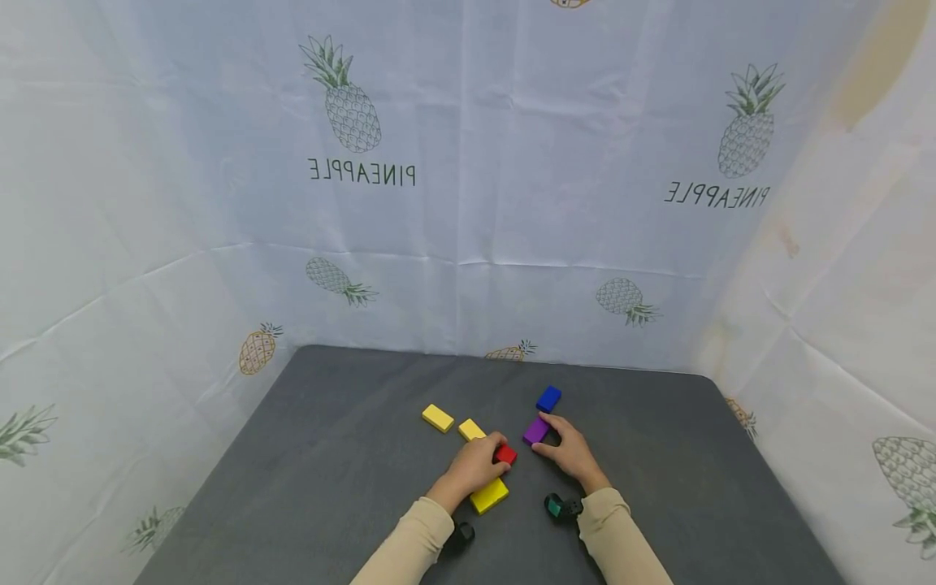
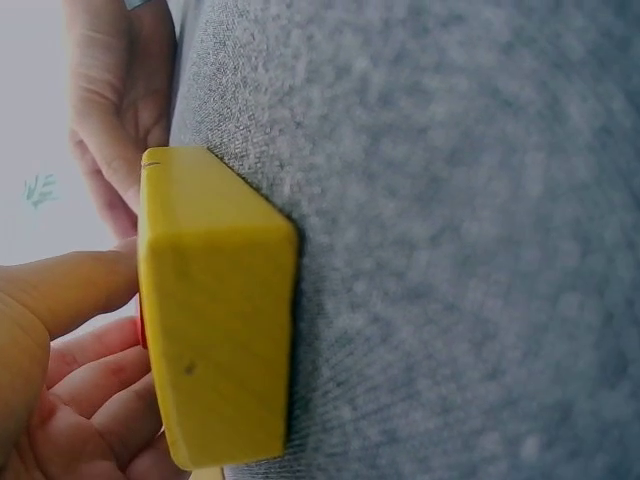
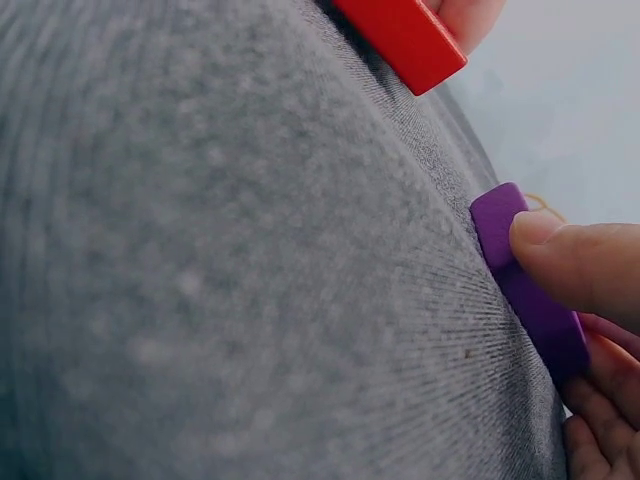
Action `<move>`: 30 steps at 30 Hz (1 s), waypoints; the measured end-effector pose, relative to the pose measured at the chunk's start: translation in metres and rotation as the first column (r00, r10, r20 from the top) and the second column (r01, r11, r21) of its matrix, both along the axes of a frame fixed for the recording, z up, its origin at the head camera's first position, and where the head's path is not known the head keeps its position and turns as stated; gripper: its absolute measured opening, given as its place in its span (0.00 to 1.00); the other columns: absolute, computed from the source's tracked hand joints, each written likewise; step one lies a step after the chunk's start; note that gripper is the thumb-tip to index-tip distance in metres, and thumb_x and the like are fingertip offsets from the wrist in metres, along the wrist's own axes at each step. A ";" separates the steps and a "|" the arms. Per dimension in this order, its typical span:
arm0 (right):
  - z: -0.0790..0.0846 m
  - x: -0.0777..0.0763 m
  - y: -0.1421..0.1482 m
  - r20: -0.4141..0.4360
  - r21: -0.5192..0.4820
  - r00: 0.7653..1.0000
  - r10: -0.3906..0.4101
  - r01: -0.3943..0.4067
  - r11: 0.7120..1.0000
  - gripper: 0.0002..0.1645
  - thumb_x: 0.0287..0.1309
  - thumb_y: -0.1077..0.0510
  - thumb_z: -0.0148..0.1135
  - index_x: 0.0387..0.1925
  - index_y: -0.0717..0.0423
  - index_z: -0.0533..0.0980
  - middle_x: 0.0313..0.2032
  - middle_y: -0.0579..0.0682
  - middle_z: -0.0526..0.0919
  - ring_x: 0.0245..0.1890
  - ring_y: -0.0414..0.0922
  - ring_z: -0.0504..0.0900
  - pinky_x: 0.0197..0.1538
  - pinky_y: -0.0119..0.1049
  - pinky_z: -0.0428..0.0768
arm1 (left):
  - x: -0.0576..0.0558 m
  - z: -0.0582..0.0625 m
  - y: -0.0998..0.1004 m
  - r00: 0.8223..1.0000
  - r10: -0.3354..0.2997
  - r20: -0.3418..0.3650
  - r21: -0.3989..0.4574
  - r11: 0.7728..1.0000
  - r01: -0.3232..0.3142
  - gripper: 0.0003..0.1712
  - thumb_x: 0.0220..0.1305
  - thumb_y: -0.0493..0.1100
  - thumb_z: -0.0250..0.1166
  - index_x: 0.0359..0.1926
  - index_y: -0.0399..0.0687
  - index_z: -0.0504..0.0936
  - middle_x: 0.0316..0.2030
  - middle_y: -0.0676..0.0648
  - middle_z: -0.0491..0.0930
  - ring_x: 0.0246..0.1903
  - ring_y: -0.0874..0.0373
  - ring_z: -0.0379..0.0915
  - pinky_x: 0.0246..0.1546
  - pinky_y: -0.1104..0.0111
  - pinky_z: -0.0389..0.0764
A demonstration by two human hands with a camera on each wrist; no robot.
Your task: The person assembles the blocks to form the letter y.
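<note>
My left hand [image 1: 474,466] grips a red block [image 1: 506,455] between thumb and fingers. In the right wrist view that red block [image 3: 410,45] shows at the top with a fingertip behind it. A bright yellow block [image 1: 489,495] lies close to the left hand; it fills the middle of the left wrist view and mostly hides the red one there. My right hand [image 1: 574,455] pinches a purple block [image 1: 536,431], its thumb [image 3: 570,255] against one face. Just beyond the purple block lies a blue block [image 1: 548,398].
Two paler yellow blocks, one at the left [image 1: 437,418] and one partly behind the left hand [image 1: 471,430], lie on the dark grey table [image 1: 329,455]. Cameras are strapped at both wrists. A pineapple-print curtain [image 1: 504,203] rises behind the table.
</note>
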State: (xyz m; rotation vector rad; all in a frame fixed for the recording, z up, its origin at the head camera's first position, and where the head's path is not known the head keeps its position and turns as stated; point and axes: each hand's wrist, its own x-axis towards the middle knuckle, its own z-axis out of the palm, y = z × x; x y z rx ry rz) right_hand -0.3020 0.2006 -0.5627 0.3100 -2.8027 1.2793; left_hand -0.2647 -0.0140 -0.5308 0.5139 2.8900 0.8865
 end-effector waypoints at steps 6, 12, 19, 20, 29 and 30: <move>0.000 0.000 -0.001 0.011 -0.008 1.000 -0.002 0.002 1.000 0.40 0.52 0.51 0.69 0.65 0.56 0.67 0.64 0.62 0.67 0.65 0.61 0.65 0.65 0.59 0.61 | -0.001 0.000 0.000 1.000 0.002 -0.004 0.011 1.000 -0.002 0.22 0.59 0.47 0.67 0.53 0.46 0.77 0.44 0.49 0.81 0.32 0.62 0.70 0.38 0.69 0.77; 0.001 0.000 -0.002 0.016 -0.004 1.000 -0.004 0.004 1.000 0.40 0.52 0.51 0.69 0.65 0.55 0.67 0.64 0.62 0.67 0.65 0.61 0.65 0.66 0.59 0.61 | 0.001 0.001 -0.001 1.000 0.005 0.002 0.030 1.000 -0.005 0.22 0.59 0.46 0.67 0.53 0.46 0.77 0.47 0.48 0.81 0.33 0.61 0.71 0.40 0.67 0.78; 0.003 0.000 -0.002 0.010 -0.017 1.000 -0.002 0.002 1.000 0.40 0.51 0.52 0.70 0.65 0.56 0.67 0.64 0.62 0.68 0.65 0.60 0.65 0.65 0.59 0.62 | 0.000 0.004 -0.001 1.000 0.014 0.010 0.035 0.999 -0.014 0.22 0.59 0.46 0.68 0.53 0.46 0.76 0.48 0.48 0.81 0.35 0.60 0.72 0.42 0.65 0.79; 0.003 0.001 -0.002 0.008 -0.019 1.000 -0.002 0.002 1.000 0.40 0.51 0.52 0.70 0.65 0.56 0.67 0.64 0.62 0.68 0.65 0.60 0.65 0.65 0.59 0.62 | 0.000 0.005 -0.001 1.000 0.014 0.011 0.035 0.999 -0.015 0.22 0.59 0.46 0.68 0.53 0.46 0.76 0.48 0.48 0.81 0.35 0.60 0.72 0.42 0.64 0.79; 0.002 0.002 -0.004 0.012 -0.020 1.000 -0.015 0.015 1.000 0.39 0.51 0.52 0.70 0.64 0.56 0.68 0.63 0.61 0.69 0.64 0.60 0.66 0.65 0.59 0.63 | 0.000 0.003 -0.002 1.000 0.019 0.012 0.042 0.999 -0.020 0.22 0.59 0.46 0.67 0.53 0.46 0.76 0.48 0.47 0.81 0.37 0.60 0.74 0.45 0.63 0.79; 0.002 0.002 -0.004 0.013 -0.024 1.000 -0.015 0.016 1.000 0.39 0.51 0.52 0.70 0.64 0.57 0.68 0.63 0.61 0.69 0.64 0.60 0.67 0.65 0.59 0.63 | 0.000 0.003 -0.002 1.000 0.021 0.014 0.044 0.999 -0.021 0.22 0.59 0.46 0.68 0.53 0.46 0.76 0.48 0.47 0.81 0.37 0.60 0.74 0.45 0.63 0.79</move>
